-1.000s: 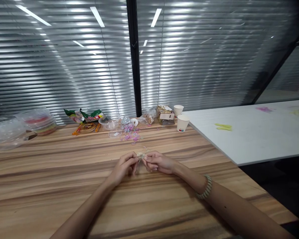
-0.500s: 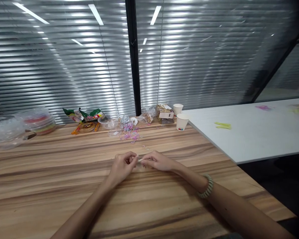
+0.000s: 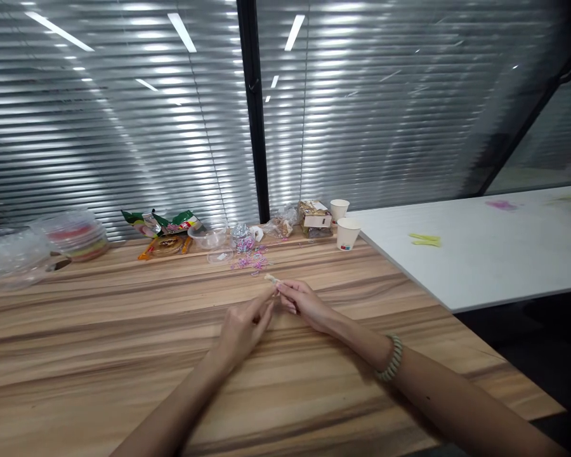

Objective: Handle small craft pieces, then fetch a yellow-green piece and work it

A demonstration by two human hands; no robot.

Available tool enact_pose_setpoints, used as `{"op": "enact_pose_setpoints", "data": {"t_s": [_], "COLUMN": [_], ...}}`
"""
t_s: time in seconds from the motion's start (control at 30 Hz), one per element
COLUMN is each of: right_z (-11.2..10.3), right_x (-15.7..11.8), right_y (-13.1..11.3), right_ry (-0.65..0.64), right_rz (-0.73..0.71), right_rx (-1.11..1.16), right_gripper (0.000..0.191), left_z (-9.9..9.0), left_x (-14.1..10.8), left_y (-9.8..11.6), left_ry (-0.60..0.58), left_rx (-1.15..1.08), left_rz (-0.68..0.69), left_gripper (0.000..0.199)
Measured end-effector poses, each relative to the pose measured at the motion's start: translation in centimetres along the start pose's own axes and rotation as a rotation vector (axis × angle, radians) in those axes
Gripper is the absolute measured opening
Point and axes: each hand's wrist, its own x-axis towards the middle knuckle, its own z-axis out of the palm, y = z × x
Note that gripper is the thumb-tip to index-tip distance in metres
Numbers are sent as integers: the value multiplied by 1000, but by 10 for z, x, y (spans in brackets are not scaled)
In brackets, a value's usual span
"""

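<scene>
My right hand (image 3: 304,306) pinches a small pale strip (image 3: 272,278) between thumb and fingertips. One end of it sticks out beyond the fingers toward the upper left; its exact kind is too small to make out. My left hand (image 3: 242,330) is close beside it on the left. Its index finger reaches up to the right fingertips, and its thumb stands apart from that finger. Just beyond my hands, a loose pile of small pink and purple pieces (image 3: 250,261) lies on the wooden table (image 3: 124,355).
At the back stand a clear plastic bowl (image 3: 208,237), snack packets (image 3: 171,223), a small box (image 3: 316,219) and two paper cups (image 3: 347,234). Stacked plastic containers (image 3: 73,235) are at the left. Yellow strips (image 3: 425,240) lie on the white table (image 3: 480,266).
The pale strip has moved slightly away from me and now points up-left in my right hand. My left hand has loosened its pinch and stretched out its index finger.
</scene>
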Motion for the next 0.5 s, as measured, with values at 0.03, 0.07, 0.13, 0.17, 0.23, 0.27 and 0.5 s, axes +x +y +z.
{"op": "enact_pose_setpoints", "data": {"t_s": [0.03,0.07,0.13,0.17,0.23,0.27,0.5], "right_z": [-1,-2,-3,-3,-3,-2,0], "right_x": [1,1,0,-1,-3,-5,-6], "right_y": [0,0,-1,-1,-2,-3,-5], "right_ry": [-12,-36,-96,-127,-181,-204,-191], "right_rz": [-4,-1,-7,-17,-48,-68,-137], "right_rx": [13,11,-37,-78,-186,-249,-496], "right_gripper": [34,34,34,35,37,38,34], "left_z": [0,-1,-2,-3,-4,-4,-8], "left_x": [2,4,9,11,13,13,7], "left_y": [-1,-1,-2,-2,-1,0,-4], "left_ry": [7,25,81,113,178,206,-64], "left_rx": [-145,-293,-535,-609,-677,-676,-117], "left_rz": [-104,-205,-341,-375,-403,-401,1], "left_gripper": [39,45,53,54,52,49,29]}}
